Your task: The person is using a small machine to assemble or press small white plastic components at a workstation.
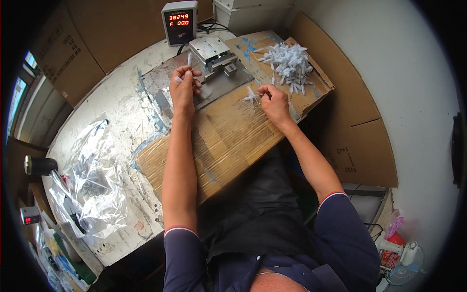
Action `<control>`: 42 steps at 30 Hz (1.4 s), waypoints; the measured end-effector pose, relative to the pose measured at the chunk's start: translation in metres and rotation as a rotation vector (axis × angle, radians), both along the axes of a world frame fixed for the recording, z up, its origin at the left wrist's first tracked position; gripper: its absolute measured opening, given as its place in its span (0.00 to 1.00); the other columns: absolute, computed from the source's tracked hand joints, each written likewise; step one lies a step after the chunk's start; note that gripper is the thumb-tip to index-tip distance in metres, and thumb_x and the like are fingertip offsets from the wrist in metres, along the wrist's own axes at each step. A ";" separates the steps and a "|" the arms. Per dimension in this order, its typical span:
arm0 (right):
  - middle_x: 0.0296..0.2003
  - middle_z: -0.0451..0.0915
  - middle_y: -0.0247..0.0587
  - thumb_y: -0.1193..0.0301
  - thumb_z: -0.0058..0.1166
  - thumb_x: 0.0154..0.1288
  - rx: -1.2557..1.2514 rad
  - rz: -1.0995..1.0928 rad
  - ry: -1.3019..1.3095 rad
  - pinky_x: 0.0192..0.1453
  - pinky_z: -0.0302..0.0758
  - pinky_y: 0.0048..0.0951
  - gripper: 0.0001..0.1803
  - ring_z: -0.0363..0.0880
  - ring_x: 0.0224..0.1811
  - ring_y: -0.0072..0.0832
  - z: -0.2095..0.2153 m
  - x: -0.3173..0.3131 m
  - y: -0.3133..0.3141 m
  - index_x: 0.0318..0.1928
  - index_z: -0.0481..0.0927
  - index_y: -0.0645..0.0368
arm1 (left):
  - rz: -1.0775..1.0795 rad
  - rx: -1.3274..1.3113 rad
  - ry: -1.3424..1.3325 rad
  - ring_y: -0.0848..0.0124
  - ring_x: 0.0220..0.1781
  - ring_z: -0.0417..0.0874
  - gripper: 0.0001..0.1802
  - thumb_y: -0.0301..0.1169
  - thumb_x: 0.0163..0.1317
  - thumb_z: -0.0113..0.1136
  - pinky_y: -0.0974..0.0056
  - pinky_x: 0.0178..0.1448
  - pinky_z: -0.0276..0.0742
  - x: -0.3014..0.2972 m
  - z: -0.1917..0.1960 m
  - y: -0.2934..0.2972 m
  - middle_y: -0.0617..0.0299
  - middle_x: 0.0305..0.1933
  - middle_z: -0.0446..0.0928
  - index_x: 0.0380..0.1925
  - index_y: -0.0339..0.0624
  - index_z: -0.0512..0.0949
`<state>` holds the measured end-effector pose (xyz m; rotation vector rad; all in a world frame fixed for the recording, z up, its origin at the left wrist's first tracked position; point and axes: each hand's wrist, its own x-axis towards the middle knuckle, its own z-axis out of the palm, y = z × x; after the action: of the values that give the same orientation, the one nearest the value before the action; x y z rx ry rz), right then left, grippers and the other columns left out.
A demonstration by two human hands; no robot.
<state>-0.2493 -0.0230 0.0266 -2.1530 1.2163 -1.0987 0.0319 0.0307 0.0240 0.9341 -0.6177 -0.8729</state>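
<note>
My left hand (183, 95) is closed around small translucent white plastic pieces, in front of a metal fixture (209, 51). One slim plastic piece (189, 59) sticks up from its fingertips, and another pale end (179, 79) shows beside the thumb. On the cardboard, my right hand (275, 104) has its thumb and forefinger pinched together beside a few loose white pieces (250, 95). What lies in that pinch is too small to make out. Beyond the right hand, a heap of similar white plastic pieces (288, 63) rests on the cardboard.
A counter box with a red display (179, 23) stands behind the fixture. Cardboard sheeting (228, 134) covers the table's near side. Crumpled clear plastic film (97, 180) and a dark cylinder (40, 165) lie to the left. A cardboard wall (340, 102) borders the right.
</note>
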 end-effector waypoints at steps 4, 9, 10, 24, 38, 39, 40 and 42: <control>0.37 0.86 0.49 0.79 0.56 0.61 -0.028 -0.014 -0.022 0.45 0.81 0.37 0.08 0.86 0.38 0.43 0.000 0.001 0.008 0.40 0.83 0.63 | -0.061 -0.063 0.155 0.73 0.34 0.81 0.08 0.28 0.76 0.52 0.69 0.35 0.79 0.009 -0.008 -0.001 0.56 0.45 0.83 0.52 0.41 0.73; 0.35 0.84 0.45 0.73 0.63 0.60 -0.070 -0.004 0.177 0.47 0.79 0.41 0.07 0.83 0.41 0.43 0.023 0.009 0.031 0.38 0.83 0.61 | -0.194 -0.082 0.219 0.71 0.38 0.82 0.10 0.28 0.76 0.53 0.66 0.40 0.81 0.012 -0.005 0.003 0.56 0.46 0.82 0.54 0.41 0.73; 0.35 0.83 0.43 0.70 0.66 0.59 -0.177 -0.003 0.302 0.48 0.78 0.42 0.08 0.82 0.43 0.44 0.025 0.008 0.032 0.37 0.84 0.60 | -0.199 -0.055 0.189 0.71 0.38 0.82 0.10 0.29 0.76 0.54 0.66 0.41 0.81 0.009 -0.002 0.004 0.57 0.45 0.82 0.54 0.41 0.73; 0.31 0.87 0.42 0.64 0.64 0.61 0.026 -0.036 0.207 0.38 0.79 0.35 0.10 0.86 0.32 0.37 0.029 0.029 0.005 0.34 0.88 0.58 | -0.106 0.007 0.154 0.76 0.23 0.74 0.15 0.43 0.74 0.61 0.70 0.24 0.68 0.002 0.009 0.008 0.67 0.25 0.72 0.43 0.43 0.75; 0.28 0.86 0.47 0.64 0.56 0.58 0.082 -0.034 0.238 0.42 0.82 0.44 0.11 0.86 0.33 0.47 0.016 0.098 -0.024 0.29 0.88 0.54 | 0.187 0.078 0.047 0.78 0.19 0.64 0.19 0.47 0.79 0.51 0.70 0.21 0.62 -0.004 0.009 0.009 0.69 0.22 0.67 0.35 0.46 0.74; 0.28 0.86 0.47 0.64 0.57 0.58 0.085 -0.044 0.232 0.41 0.82 0.44 0.11 0.86 0.33 0.47 0.016 0.099 -0.025 0.28 0.88 0.54 | 0.202 0.094 0.026 0.79 0.19 0.65 0.19 0.47 0.79 0.51 0.70 0.21 0.63 -0.004 0.009 0.009 0.69 0.23 0.68 0.35 0.45 0.74; 0.28 0.86 0.47 0.64 0.57 0.57 0.089 -0.053 0.226 0.41 0.82 0.44 0.10 0.86 0.32 0.46 0.015 0.099 -0.026 0.28 0.88 0.55 | 0.203 0.093 0.030 0.79 0.19 0.65 0.19 0.47 0.79 0.51 0.70 0.21 0.63 -0.006 0.009 0.008 0.69 0.23 0.68 0.35 0.45 0.74; 0.27 0.86 0.47 0.64 0.58 0.57 0.088 -0.050 0.197 0.40 0.81 0.44 0.10 0.86 0.32 0.46 0.014 0.100 -0.025 0.28 0.88 0.55 | 0.252 0.107 -0.021 0.81 0.21 0.67 0.20 0.47 0.78 0.52 0.72 0.24 0.63 -0.006 0.008 0.006 0.68 0.23 0.71 0.32 0.45 0.76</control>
<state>-0.1491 -0.0479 0.0406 -2.2148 1.3850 -0.8510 0.0256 0.0368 0.0317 1.0926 -0.4627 -0.6759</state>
